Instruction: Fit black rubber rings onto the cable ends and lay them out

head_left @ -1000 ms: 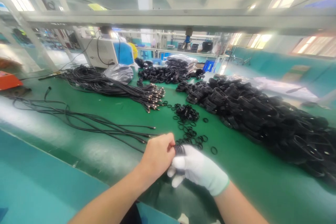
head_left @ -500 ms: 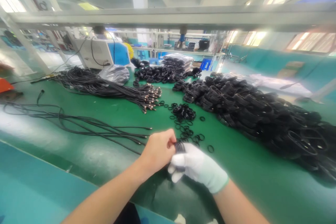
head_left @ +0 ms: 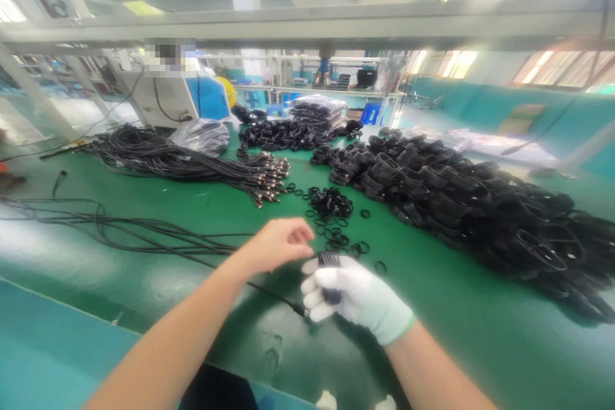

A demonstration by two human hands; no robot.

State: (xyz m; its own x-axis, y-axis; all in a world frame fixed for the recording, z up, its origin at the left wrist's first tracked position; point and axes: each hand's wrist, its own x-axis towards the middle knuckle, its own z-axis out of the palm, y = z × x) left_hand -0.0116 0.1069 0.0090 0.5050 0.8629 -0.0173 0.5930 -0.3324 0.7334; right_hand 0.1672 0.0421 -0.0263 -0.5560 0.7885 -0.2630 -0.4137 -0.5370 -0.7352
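Observation:
My right hand (head_left: 355, 291), in a white glove, is wrapped round a ribbed black part (head_left: 329, 260), seemingly a small coiled cable. My bare left hand (head_left: 276, 245) is just left of it, fingers bent and apart, with nothing seen between them. A black cable with a plug (head_left: 298, 309) runs under my left wrist and ends at the gloved fingers. Past the hands lie loose black rings (head_left: 337, 238) and a small heap of them (head_left: 331, 202) on the green table (head_left: 192, 288).
Black cables (head_left: 163, 157) with metal tips lie bundled at the back left, loose cables (head_left: 120, 230) nearer. A large pile of black coils (head_left: 456, 205) covers the right side. Bagged coils (head_left: 317, 112) and a white and blue machine (head_left: 168, 99) stand behind.
My left hand has let go of the black part and moved left, its fingers opening. My right hand still holds the part. The view has shifted slightly.

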